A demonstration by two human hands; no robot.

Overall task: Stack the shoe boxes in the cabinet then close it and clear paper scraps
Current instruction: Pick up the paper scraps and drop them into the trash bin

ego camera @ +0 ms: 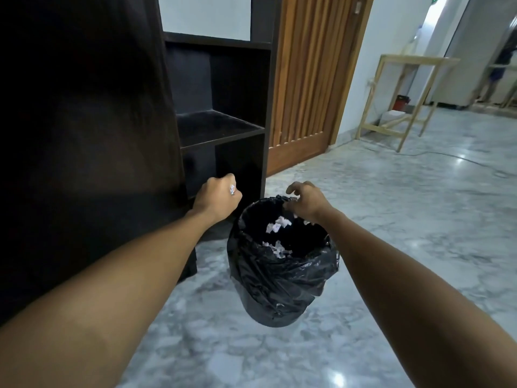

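Observation:
A bin lined with a black plastic bag [279, 278] stands on the marble floor in front of me. White paper scraps [277, 226] lie inside it. My left hand [216, 196] is a closed fist just left of the bin's rim, with a bit of white paper scrap [232, 189] showing between the fingers. My right hand [303, 200] hovers over the far right rim, fingers spread and curled, holding nothing. The dark cabinet [84, 135] fills the left side, its door face toward me. No shoe boxes are visible.
Dark open shelves [221, 127] stand behind the bin, beside a slatted wooden door [307, 79]. A light wooden frame table [402, 88] is at the far right, with a person's legs beyond it. A cable runs across the marble floor [391, 219].

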